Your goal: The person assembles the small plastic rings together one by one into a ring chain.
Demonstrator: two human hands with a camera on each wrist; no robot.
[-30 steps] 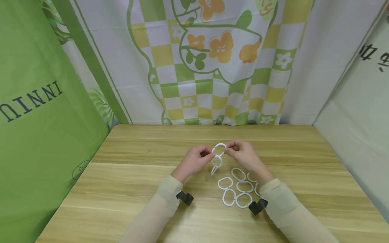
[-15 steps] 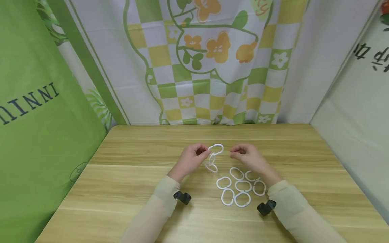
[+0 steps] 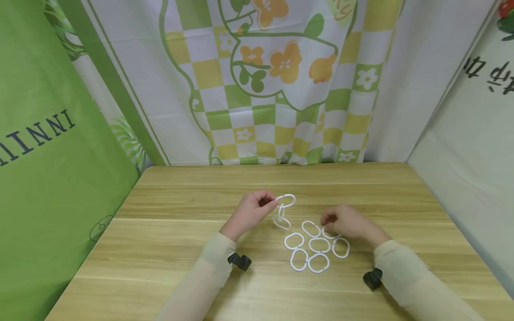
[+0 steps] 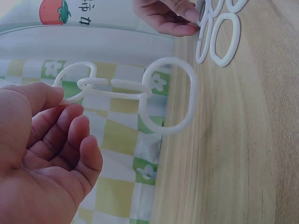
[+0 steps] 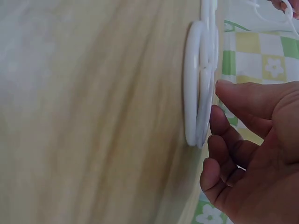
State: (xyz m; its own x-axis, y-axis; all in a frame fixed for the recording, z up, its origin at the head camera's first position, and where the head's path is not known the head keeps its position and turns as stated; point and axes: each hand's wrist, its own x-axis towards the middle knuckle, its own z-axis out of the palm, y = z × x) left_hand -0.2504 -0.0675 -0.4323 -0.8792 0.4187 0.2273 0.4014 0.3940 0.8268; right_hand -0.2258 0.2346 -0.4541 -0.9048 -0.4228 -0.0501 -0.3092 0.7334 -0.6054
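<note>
In the head view my left hand pinches the end of a short chain of three white plastic links above the table. The left wrist view shows the same chain, its far link hanging over the tabletop. My right hand is low over the back right link of a loose group, partly covering it. In the right wrist view its thumb and fingers are loosely bent and apart, close beside the flat links; no link shows plainly between them.
Several separate white links lie close together on the wooden table, right of centre. A checked curtain hangs behind the table's back edge. Green cloth flanks the left, and white cloth the right.
My right hand has released the upper link of the chain and moved right and down to the loose links. My left hand keeps the chain, which has swung slightly.
</note>
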